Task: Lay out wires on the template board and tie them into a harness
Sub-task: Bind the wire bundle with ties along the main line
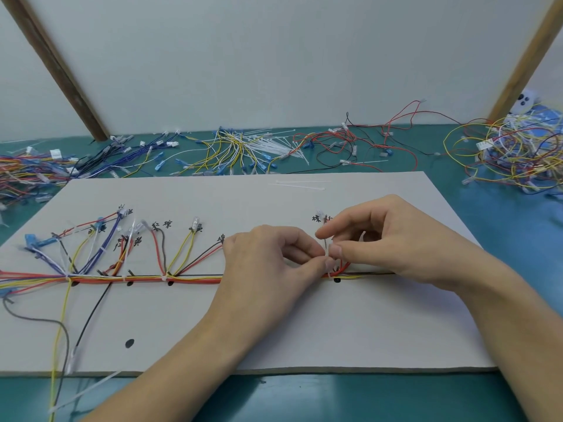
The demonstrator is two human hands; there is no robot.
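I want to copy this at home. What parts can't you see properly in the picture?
- Head view: the tie's lock is hidden behind the left hand and right hand pinching the cable tie.
- Wire bundle: covered under both hands; left end cut off by the frame edge.
- Handwritten labels: too small to read.

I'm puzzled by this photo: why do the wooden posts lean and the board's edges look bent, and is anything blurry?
Head view: a wide-angle lens bows the board and tilts the wooden posts; the light is soft and even, with faint shadows under the hands (left, right); the wire piles at the edges look smeared.
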